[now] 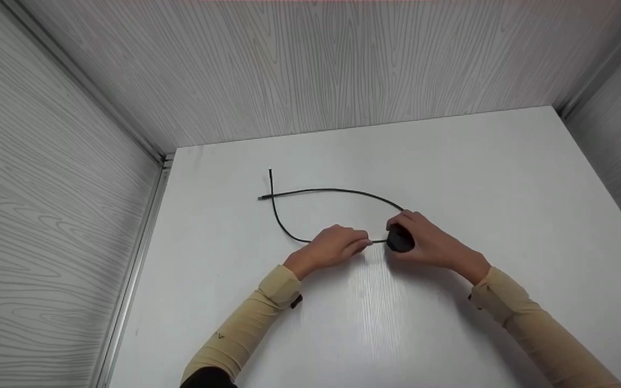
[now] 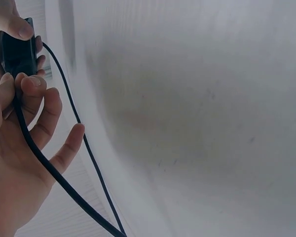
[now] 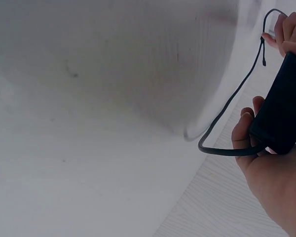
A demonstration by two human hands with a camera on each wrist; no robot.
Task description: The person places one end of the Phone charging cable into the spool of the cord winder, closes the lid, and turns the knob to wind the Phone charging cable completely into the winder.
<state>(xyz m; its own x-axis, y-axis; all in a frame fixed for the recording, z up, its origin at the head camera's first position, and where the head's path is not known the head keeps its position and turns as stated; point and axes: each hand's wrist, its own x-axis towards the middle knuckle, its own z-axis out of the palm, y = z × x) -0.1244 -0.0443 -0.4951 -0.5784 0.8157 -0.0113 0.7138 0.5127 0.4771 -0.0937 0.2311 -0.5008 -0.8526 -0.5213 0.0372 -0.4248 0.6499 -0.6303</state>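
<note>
A black power adapter [image 1: 400,238] is gripped by my right hand [image 1: 432,240], thumb on the near side and fingers over the far side. Thin black cable [image 1: 332,189] leaves the adapter at both ends. Close to the adapter's left end, my left hand [image 1: 335,245] pinches the cable between thumb and fingertips; the left wrist view shows its other fingers [image 2: 66,150] loosely bent. In the right wrist view, the adapter [image 3: 281,106] lies along the right palm, and the cable bends sharply where it comes out beside the fingers.
On the white table [image 1: 208,302], the two cable lengths cross at the left, where a plug-like end [image 1: 263,198] and a thin free end [image 1: 270,175] lie. Wood-grained panels stand along the back [image 1: 332,64] and both sides.
</note>
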